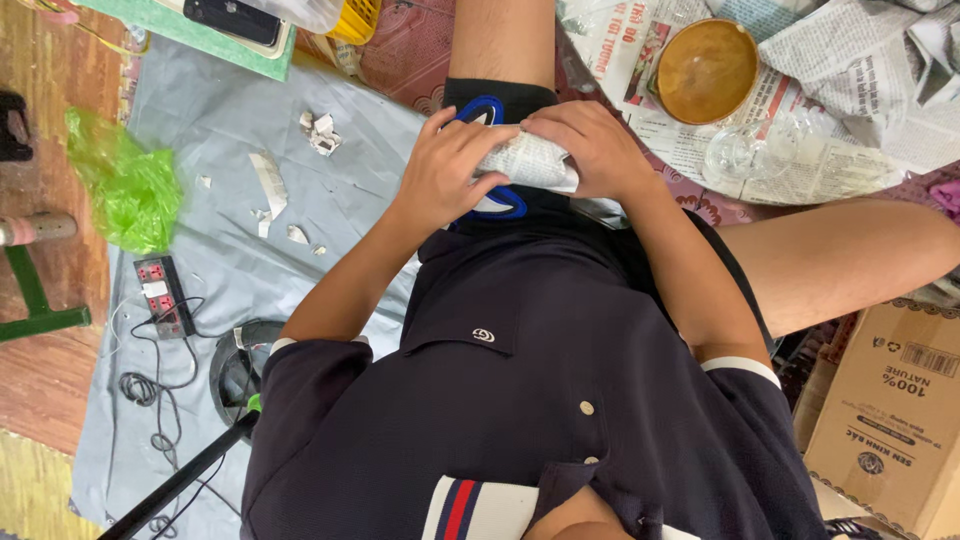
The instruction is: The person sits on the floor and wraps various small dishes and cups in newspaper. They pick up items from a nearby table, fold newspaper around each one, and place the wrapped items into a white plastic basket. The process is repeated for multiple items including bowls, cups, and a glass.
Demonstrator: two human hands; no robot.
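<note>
Newsprint wraps whatever sits between the two hands: a small newspaper bundle [528,160] lies on the person's lap, over dark shorts with a blue and white mark. The left hand [445,170] curls over the bundle's near end, fingers bent and pressing down on the paper, while the right hand [595,148] clamps the other end, fingers closed around it. What the paper encloses is fully covered and cannot be told. Most of the bundle itself hides under the two hands; only a strip of printed paper shows between them.

Beyond the right hand, spread newspaper sheets [830,60] cover the floor, and a round brown bowl [706,70] sits on them. Just beside it stands a clear glass [745,150], hard to make out against the print. A cardboard box [890,400] is cut off by the frame's right edge.

On the left side, a grey sheet [230,130] bears scraps of torn white paper [272,185], with a green plastic bag [125,185] at its edge. A power strip [165,297] with tangled cables lies nearer, and a dark round object beside it is partly hidden by the person's sleeve. A yellow basket [355,18] and a black device at the top are cropped by the frame.
</note>
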